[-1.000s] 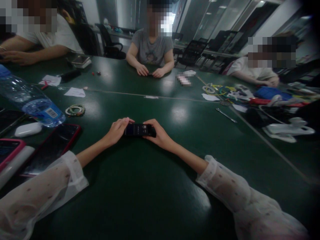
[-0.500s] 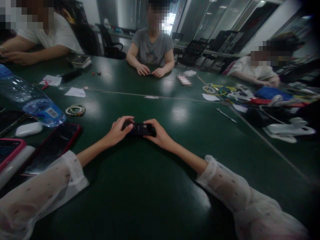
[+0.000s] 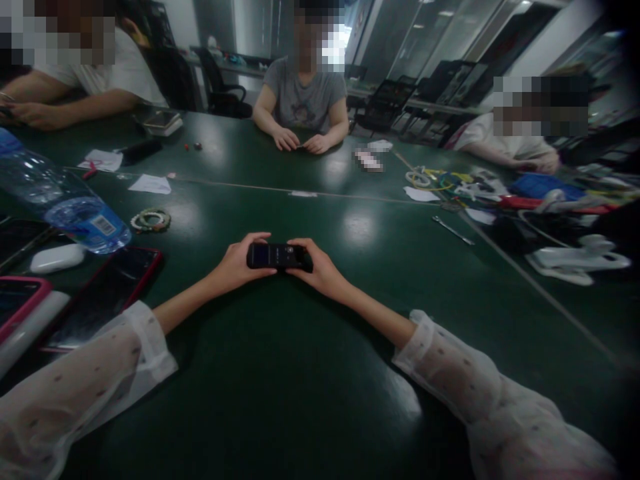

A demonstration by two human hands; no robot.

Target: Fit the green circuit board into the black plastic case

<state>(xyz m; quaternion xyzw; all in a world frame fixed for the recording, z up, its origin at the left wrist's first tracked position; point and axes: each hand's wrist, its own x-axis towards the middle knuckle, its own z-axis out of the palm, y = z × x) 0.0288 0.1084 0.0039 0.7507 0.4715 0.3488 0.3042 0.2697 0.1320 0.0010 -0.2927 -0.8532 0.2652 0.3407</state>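
A small black device (image 3: pixel 280 257) with a lit screen lies sideways over the green table (image 3: pixel 280 373), held at both ends. Its left end is in my left hand (image 3: pixel 235 262), thumb along the near edge and fingers along the far edge. At the right end, my right hand (image 3: pixel 320 269) grips it the same way. Left of my left hand are a beaded bracelet (image 3: pixel 151 221) and a red-edged phone (image 3: pixel 107 297).
A water bottle (image 3: pixel 75 200), a white case (image 3: pixel 57 258) and a pink-edged phone (image 3: pixel 20 300) are at the left. Cables (image 3: pixel 435 179), a metal wrench (image 3: pixel 453 230) and a white tool (image 3: pixel 575 261) lie right. Three people sit across the table.
My left thumb has moved off the device's screen to its near edge, uncovering the left part of the screen. My right hand has stayed in place.
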